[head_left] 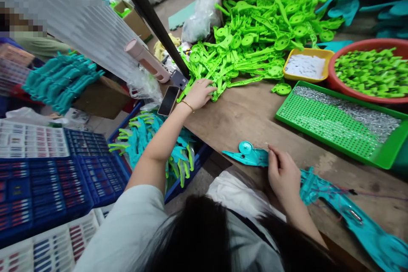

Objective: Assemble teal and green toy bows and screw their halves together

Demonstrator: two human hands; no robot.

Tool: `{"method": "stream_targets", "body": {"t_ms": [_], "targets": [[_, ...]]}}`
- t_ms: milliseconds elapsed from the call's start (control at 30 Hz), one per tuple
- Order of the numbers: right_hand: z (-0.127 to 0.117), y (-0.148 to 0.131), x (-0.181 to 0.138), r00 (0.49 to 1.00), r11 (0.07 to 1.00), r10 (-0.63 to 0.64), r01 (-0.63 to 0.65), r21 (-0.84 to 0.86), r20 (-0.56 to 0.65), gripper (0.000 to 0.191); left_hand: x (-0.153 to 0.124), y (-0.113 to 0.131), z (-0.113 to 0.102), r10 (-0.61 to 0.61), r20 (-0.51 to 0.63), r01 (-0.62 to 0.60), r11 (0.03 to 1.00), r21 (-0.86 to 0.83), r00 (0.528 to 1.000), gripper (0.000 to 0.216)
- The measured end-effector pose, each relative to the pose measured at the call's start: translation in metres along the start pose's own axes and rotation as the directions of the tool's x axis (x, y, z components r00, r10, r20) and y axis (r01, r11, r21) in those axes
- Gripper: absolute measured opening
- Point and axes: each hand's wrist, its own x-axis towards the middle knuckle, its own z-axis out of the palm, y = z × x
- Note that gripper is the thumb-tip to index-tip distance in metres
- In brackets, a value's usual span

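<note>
My left hand reaches to the near edge of a heap of bright green plastic parts. Its fingers are apart and touch the nearest pieces; I see nothing gripped in them. Over a long teal plastic shell at the table's front edge, my right hand is closed, thumb against forefinger. Whatever the right fingers hold is too small to make out. The shell's narrow end, with a round disc, sticks out left of this hand; its middle is hidden beneath it. Thin wires and a small metal piece lie in its right part.
At right stand a green perforated tray of small metal pieces, a yellow tray and a red basin of green pieces. Phones and a pink bottle lie by a dark post. A blue crate holds teal-and-green parts.
</note>
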Motion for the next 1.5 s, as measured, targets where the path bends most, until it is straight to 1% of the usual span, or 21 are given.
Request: {"method": "stream_targets", "body": {"t_ms": [167, 300, 367, 433, 533, 633, 700, 733, 767, 800, 833, 900, 967, 1033, 1100, 1167, 1267, 1333, 1367, 1433, 1500], "targets": [[0.0, 0.0, 0.001, 0.997, 0.997, -0.067, 0.069, -0.039, 0.034, 0.027, -0.008, 0.019, -0.019, 0.037, -0.133, -0.035, 0.999, 0.02, 0.99, 0.027], [-0.003, 0.002, 0.001, 0.996, 0.997, -0.082, 0.082, -0.013, 0.023, 0.026, -0.018, 0.041, -0.028, -0.007, -0.243, -0.023, 0.993, -0.119, 0.97, 0.028], [-0.003, 0.003, 0.001, 0.996, 0.996, -0.088, 0.088, -0.008, 0.022, 0.025, -0.024, 0.055, -0.029, -0.06, -0.331, -0.011, 0.978, -0.209, 0.942, 0.028], [-0.002, 0.004, 0.001, 0.996, 0.996, -0.089, 0.089, -0.012, 0.027, 0.026, -0.029, 0.069, -0.026, -0.133, -0.456, -0.006, 0.957, -0.291, 0.88, 0.027], [-0.001, 0.006, 0.001, 0.996, 0.996, -0.086, 0.087, -0.016, 0.038, 0.028, -0.03, 0.083, -0.014, -0.331, -0.58, 0.02, 0.879, -0.477, 0.744, 0.032], [0.001, 0.007, 0.0, 0.996, 0.996, -0.084, 0.084, 0.003, 0.033, 0.028, -0.027, 0.086, -0.002, -0.611, -0.518, 0.023, 0.659, -0.752, 0.598, 0.045], [0.002, 0.006, 0.0, 0.996, 0.996, -0.084, 0.084, 0.007, 0.031, 0.029, -0.028, 0.088, 0.002, -0.727, -0.417, -0.013, 0.491, -0.871, 0.546, 0.049], [0.002, 0.006, 0.0, 0.996, 0.996, -0.084, 0.084, 0.005, 0.03, 0.029, -0.031, 0.091, 0.002, -0.742, -0.379, -0.02, 0.442, -0.897, 0.552, 0.049], [0.002, 0.005, 0.0, 0.996, 0.996, -0.085, 0.085, 0.002, 0.03, 0.028, -0.036, 0.096, 0.002, -0.729, -0.361, -0.017, 0.433, -0.901, 0.581, 0.046], [0.001, 0.005, 0.0, 0.996, 0.996, -0.089, 0.089, -0.001, 0.029, 0.028, -0.042, 0.103, 0.002, -0.684, -0.36, -0.001, 0.465, -0.885, 0.634, 0.044], [0.0, 0.005, 0.0, 0.995, 0.996, -0.093, 0.094, -0.006, 0.03, 0.028, -0.049, 0.113, 0.003, -0.604, -0.369, 0.016, 0.534, -0.845, 0.706, 0.041], [-0.005, 0.009, -0.001, 0.994, 0.994, -0.103, 0.104, -0.025, 0.031, 0.027, -0.066, 0.137, 0.008, -0.362, -0.366, 0.003, 0.714, -0.7, 0.858, 0.04], [-0.013, 0.016, -0.002, 0.994, 0.993, -0.104, 0.105, -0.057, 0.02, 0.027, -0.079, 0.164, 0.017, -0.106, -0.309, -0.08, 0.841, -0.535, 0.945, 0.043], [-0.023, 0.025, -0.003, 0.996, 0.992, -0.088, 0.087, -0.094, -0.006, 0.026, -0.086, 0.19, 0.03, 0.056, -0.24, -0.157, 0.891, -0.427, 0.969, 0.049], [-0.031, 0.032, -0.002, 0.998, 0.991, -0.065, 0.061, -0.121, -0.026, 0.026, -0.086, 0.211, 0.043, 0.114, -0.192, -0.178, 0.917, -0.358, 0.975, 0.055], [-0.036, 0.035, -0.002, 0.998, 0.99, -0.054, 0.05, -0.131, -0.034, 0.025, -0.08, 0.229, 0.053, 0.097, -0.152, -0.139, 0.945, -0.296, 0.984, 0.06], [-0.036, 0.036, -0.001, 0.996, 0.989, -0.078, 0.072, -0.126, -0.047, 0.025, -0.067, 0.246, 0.058, -0.004, -0.101, -0.016, 0.98, -0.199, 0.995, 0.061], [-0.035, 0.035, -0.001, 0.994, 0.989, -0.09, 0.081, -0.12, -0.064, 0.024, -0.06, 0.25, 0.057, -0.026, -0.083, 0.012, 0.987, -0.158, 0.996, 0.057], [-0.034, 0.035, -0.001, 0.993, 0.99, -0.089, 0.08, -0.116, -0.074, 0.024, -0.058, 0.25, 0.055, 0.003, -0.072, -0.014, 0.987, -0.159, 0.997, 0.055], [-0.034, 0.035, -0.001, 0.993, 0.992, -0.078, 0.069, -0.104, -0.085, 0.023, -0.056, 0.243, 0.051, 0.129, -0.017, -0.13, 0.968, -0.215, 0.991, 0.049], [-0.034, 0.035, -0.001, 0.994, 0.994, -0.064, 0.056, -0.093, -0.086, 0.023, -0.056, 0.234, 0.046, 0.254, 0.065, -0.224, 0.926, -0.303, 0.965, 0.046]]}}
